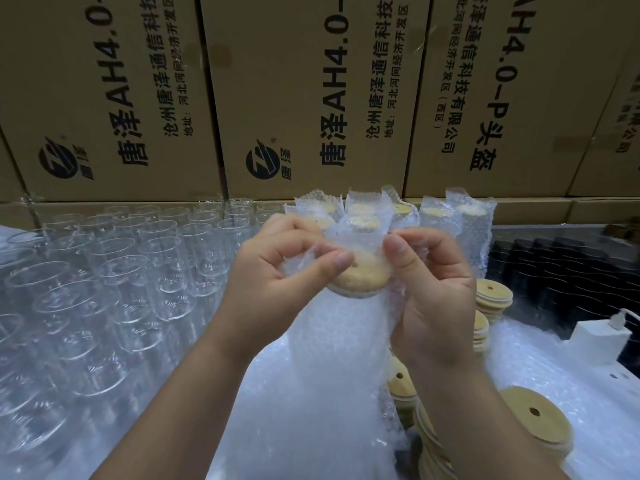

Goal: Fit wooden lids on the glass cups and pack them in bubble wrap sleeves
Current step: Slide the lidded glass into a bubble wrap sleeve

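Pinching the open top of the bubble wrap sleeve [332,344], my left hand [277,271] and right hand [431,285] each curl thumb and fingers on its edge; the wooden lid [362,279] sits just inside, bare glass cups [104,289] standing left.

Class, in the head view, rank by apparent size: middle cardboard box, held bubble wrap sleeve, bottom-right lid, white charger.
Largest: cardboard box
Next: bubble wrap sleeve
Unranked: lid and white charger look alike; lid nearer.

left grip [277,271], right grip [429,292] bare; forearms [194,375] bare; thumbnails [341,262] short, probably plain.
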